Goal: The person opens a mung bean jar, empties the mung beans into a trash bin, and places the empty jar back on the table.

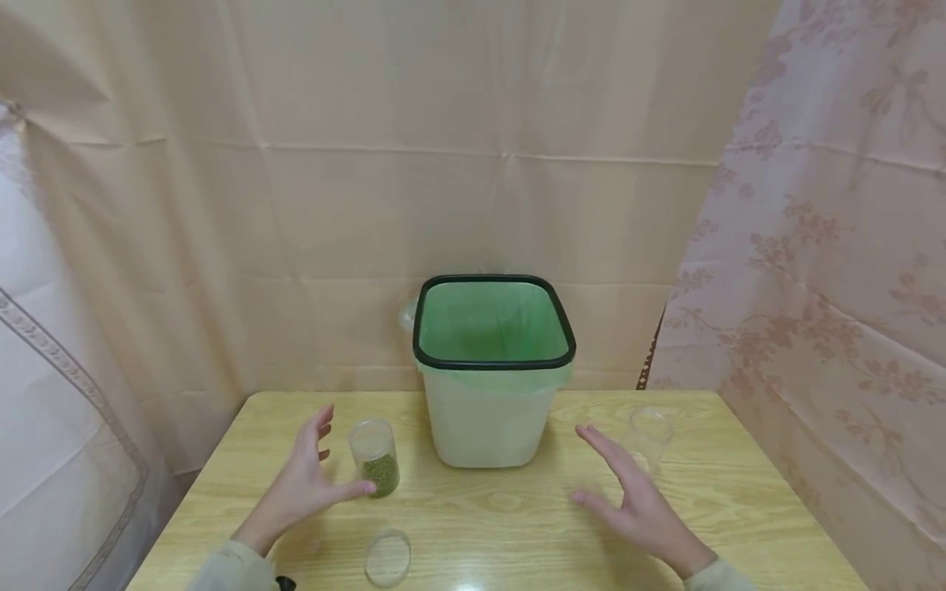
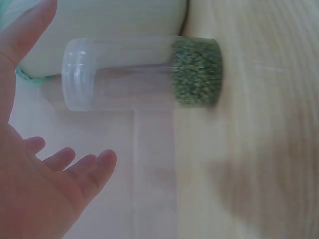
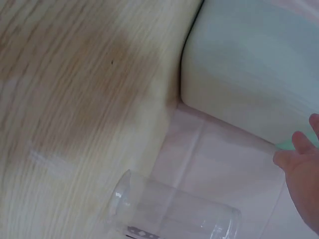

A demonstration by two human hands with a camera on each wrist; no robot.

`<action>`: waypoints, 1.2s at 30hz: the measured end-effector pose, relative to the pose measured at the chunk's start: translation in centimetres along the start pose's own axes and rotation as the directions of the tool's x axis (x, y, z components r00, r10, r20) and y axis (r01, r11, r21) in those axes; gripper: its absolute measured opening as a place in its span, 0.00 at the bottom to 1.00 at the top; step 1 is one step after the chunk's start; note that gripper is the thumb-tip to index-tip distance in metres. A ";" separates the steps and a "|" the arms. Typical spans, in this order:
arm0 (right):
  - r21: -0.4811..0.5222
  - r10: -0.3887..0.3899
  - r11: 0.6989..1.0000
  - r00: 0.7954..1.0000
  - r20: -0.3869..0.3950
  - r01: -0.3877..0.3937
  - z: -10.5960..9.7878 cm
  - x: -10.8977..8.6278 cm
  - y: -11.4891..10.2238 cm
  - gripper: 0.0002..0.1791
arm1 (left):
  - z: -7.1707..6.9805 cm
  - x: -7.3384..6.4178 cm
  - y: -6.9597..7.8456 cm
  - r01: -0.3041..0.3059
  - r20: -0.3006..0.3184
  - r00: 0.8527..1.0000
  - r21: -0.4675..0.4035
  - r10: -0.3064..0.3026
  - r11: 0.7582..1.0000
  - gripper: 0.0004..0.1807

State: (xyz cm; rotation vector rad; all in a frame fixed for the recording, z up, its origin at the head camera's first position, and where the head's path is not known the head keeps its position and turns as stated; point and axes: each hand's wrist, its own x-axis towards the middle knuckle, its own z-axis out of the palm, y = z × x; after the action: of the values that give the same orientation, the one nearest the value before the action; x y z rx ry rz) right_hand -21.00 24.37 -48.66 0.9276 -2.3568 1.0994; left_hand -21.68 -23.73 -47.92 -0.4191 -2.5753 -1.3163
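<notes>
Both hands are loose and empty: the left hand, lower left in the head view, has its thumb overlapping the jar of green granules, touching or not I can't say. Lower right, the right hand hangs near a clear jar, faint there, cut off by the right wrist view's bottom edge.

Bin on table, curtain behind, granules in jar at left, lid before jar, second jar at right
</notes>
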 end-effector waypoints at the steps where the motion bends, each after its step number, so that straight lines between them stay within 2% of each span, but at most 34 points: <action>1: 0.010 0.003 1.000 1.000 0.007 -0.003 0.1 0.0 0.0 0.47 | 0.1 -0.1 -0.2 0.005 0.004 1.000 -0.011 -0.005 1.000 0.71; 8: 0.008 -0.009 1.000 1.000 0.022 0.009 0.6 0.0 -0.2 0.48 | 0.5 -0.4 -1.5 0.055 0.039 0.998 -0.087 -0.051 0.995 0.70; 15: 0.009 0.001 1.000 0.999 0.047 -0.001 1.1 0.0 -0.5 0.47 | 0.9 -0.3 -2.6 0.153 0.151 0.981 -0.192 -0.125 0.969 0.69; 24: 0.008 -0.016 1.000 0.998 0.057 0.016 1.6 0.2 -0.6 0.46 | 1.5 -0.4 -3.1 0.216 0.217 0.961 -0.209 -0.170 0.954 0.62; 36: 0.038 -0.034 0.999 0.995 0.090 0.030 2.6 0.2 -0.5 0.44 | 2.0 0.3 -3.3 0.253 0.226 0.951 -0.179 -0.210 0.951 0.55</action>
State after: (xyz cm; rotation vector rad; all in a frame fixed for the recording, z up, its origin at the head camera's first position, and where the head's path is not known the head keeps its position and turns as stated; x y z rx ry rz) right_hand -20.96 22.06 -49.95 1.0456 -2.3924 1.1137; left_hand -23.25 -23.87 -51.44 -0.3056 -2.7332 -1.7159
